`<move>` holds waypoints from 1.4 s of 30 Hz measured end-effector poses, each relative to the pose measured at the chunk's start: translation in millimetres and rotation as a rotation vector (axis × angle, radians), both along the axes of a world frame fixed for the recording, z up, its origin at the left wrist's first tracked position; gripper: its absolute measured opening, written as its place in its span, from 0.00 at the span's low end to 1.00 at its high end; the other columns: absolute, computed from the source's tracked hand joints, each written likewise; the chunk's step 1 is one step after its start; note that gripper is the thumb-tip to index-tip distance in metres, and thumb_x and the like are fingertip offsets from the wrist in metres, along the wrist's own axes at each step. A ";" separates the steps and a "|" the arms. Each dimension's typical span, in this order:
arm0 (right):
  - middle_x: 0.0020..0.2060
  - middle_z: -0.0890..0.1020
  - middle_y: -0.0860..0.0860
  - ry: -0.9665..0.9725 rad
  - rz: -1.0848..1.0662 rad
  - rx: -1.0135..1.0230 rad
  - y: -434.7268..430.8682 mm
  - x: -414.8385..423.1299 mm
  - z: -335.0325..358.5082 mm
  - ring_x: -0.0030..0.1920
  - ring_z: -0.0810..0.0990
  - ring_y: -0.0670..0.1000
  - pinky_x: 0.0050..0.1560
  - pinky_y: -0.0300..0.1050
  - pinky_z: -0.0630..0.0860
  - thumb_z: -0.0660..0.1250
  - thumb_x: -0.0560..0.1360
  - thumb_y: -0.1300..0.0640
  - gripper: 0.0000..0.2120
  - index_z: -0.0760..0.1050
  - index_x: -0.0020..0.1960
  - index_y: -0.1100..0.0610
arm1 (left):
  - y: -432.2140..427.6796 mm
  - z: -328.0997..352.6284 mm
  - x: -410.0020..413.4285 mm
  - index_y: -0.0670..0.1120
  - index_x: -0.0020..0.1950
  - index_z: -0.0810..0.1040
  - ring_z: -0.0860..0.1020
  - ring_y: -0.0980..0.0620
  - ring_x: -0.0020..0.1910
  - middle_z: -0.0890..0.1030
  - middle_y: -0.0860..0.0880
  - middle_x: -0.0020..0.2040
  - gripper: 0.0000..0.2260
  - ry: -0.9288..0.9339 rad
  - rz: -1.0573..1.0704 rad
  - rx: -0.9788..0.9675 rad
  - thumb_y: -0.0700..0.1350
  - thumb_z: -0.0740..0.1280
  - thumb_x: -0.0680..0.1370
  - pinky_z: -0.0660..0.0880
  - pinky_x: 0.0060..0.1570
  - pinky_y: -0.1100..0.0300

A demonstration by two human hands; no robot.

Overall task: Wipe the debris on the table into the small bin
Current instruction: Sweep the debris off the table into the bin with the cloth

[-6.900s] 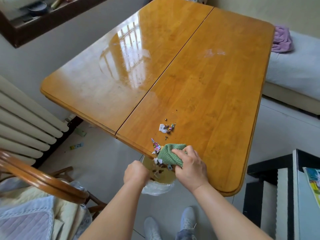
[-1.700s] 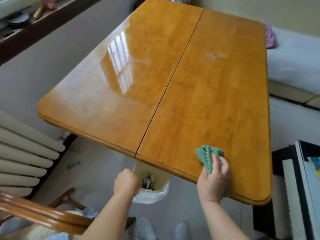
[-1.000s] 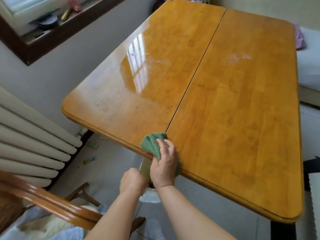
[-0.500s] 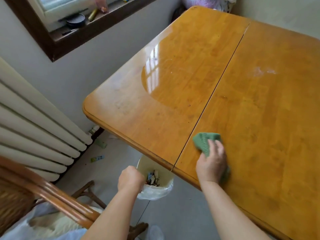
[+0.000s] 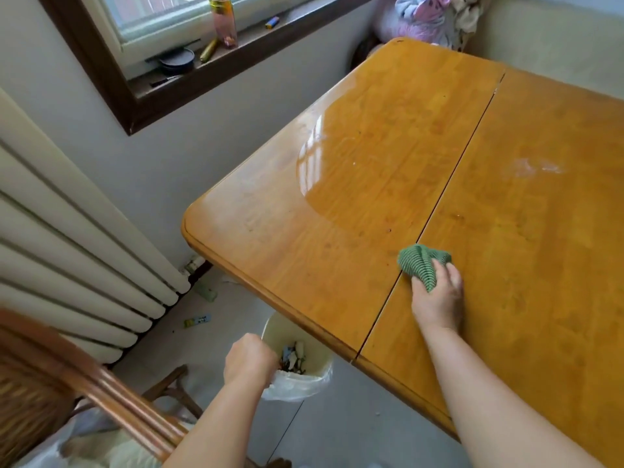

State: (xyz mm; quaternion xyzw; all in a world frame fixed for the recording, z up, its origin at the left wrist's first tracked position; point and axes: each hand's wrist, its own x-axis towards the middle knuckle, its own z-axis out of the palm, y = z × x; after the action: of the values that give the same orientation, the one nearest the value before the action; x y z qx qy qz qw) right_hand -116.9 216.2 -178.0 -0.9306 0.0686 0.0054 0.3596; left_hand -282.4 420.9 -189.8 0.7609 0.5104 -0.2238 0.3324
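Glossy wooden counter [image 5: 337,231] beside a radiator [image 5: 67,248]: right grip [image 5: 437,295] clutches a bunched green cloth [image 5: 420,261] on its centre seam; left grip [image 5: 250,361], fingers curled, holds the small bin [image 5: 275,332] below the near edge, debris [image 5: 292,359] inside.

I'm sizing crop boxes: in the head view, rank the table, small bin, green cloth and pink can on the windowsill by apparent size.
1. table
2. small bin, partly hidden
3. green cloth, partly under the hand
4. pink can, though it stands farther from the camera
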 end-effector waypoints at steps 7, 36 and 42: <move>0.67 0.70 0.50 -0.118 0.560 -0.060 99.9 -69.9 -22.1 0.69 0.64 0.52 0.70 0.49 0.63 0.62 0.70 0.69 0.25 0.71 0.64 0.51 | 10.9 -0.4 0.6 0.41 0.37 0.74 0.82 0.43 0.39 0.82 0.41 0.37 0.10 0.030 0.056 0.012 0.32 0.56 0.70 0.74 0.34 0.57; 0.69 0.67 0.59 -0.083 0.328 0.034 64.1 158.3 15.5 0.68 0.66 0.61 0.68 0.50 0.62 0.66 0.71 0.62 0.26 0.67 0.68 0.55 | 30.1 2.0 43.2 0.44 0.41 0.78 0.79 0.48 0.36 0.80 0.45 0.37 0.11 0.143 0.217 0.138 0.32 0.58 0.70 0.74 0.32 0.58; 0.70 0.68 0.58 -0.058 0.459 -0.148 94.1 144.5 -10.3 0.70 0.63 0.59 0.71 0.55 0.59 0.66 0.71 0.62 0.25 0.67 0.67 0.57 | 30.3 -2.1 35.8 0.45 0.43 0.79 0.80 0.48 0.40 0.80 0.46 0.40 0.11 0.148 0.229 0.153 0.33 0.58 0.71 0.75 0.36 0.58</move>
State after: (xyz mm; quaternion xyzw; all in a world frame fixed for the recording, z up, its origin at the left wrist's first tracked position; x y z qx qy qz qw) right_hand 27.7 310.3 -188.3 -0.9454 -0.1547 0.0550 0.2816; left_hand -246.6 451.3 -191.9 0.7024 0.6324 -0.2002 0.2582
